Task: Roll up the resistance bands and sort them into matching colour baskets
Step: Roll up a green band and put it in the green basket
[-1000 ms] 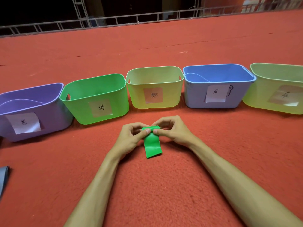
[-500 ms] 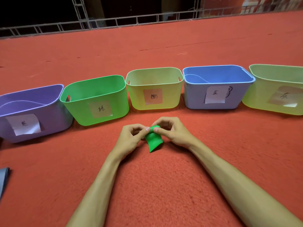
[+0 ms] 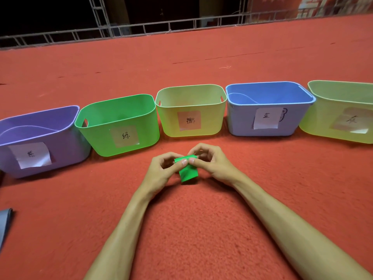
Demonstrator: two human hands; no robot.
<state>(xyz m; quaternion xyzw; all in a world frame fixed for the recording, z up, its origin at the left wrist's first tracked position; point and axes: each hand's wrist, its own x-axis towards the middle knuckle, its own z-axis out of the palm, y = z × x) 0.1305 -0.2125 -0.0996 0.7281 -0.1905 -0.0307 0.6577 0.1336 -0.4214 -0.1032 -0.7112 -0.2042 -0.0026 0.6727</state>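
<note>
Five baskets stand in a row on the red carpet [image 3: 201,229], each with a handwritten paper label on its near wall. Taken from our hands, the purple basket [image 3: 66,150] lies at 10 o'clock, the green basket [image 3: 96,142] at 11, the yellow basket [image 3: 167,122] at 12, the blue basket [image 3: 240,122] at 1 and the yellow-green basket [image 3: 314,122] at 2. Neighbouring baskets touch or nearly touch.

The green band [image 3: 187,171] is in front of the row, just short of the gap between the green and yellow baskets, and not in any basket. Its upper part is rolled into a small tight coil. A short loose tail hangs from the coil toward 6 o'clock. We cannot tell whether the tail's end touches the carpet.

Both hands are brought close together and clamped on that coil. Our left hand [image 3: 161,170] pinches its left end between thumb and curled fingers. Our right hand [image 3: 212,164] pinches the right end the same way. The two thumb tips nearly meet over the coil.

At 8 o'clock, at the left edge of view, the corner of a grey-blue band [image 3: 5,223] lies flat on the carpet, well apart from the hands. A metal railing [image 3: 141,29] closes the carpet at 12 o'clock.
</note>
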